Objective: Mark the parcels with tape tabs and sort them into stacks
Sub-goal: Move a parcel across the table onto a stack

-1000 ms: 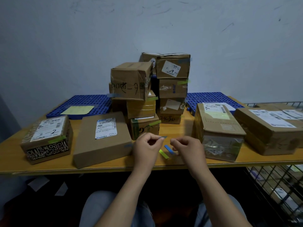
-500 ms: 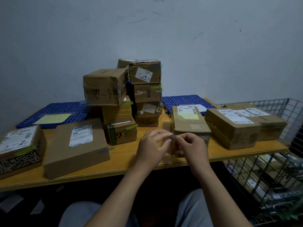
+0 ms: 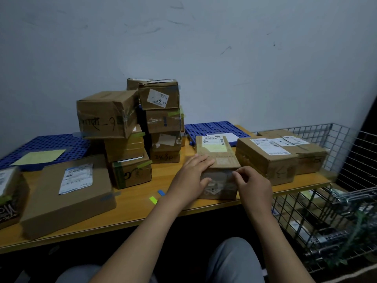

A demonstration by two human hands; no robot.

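While my left grip (image 3: 191, 176) lay spread flat on the parcel (image 3: 216, 148), centre right of frame, the right grip (image 3: 252, 181) curled at its front edge; whether it pinched a tab I couldn't tell. Light pressing there risked a tab peeling off.

Left hand (image 3: 190, 177) flat on parcel (image 3: 226, 160); right hand (image 3: 252, 185) at its front face

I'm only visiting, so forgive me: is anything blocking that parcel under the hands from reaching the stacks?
Nothing visible. Left hand and right hand touch the parcel; the table between it and the stacks holds nothing. Two tape tabs lie flat nearer the edge.
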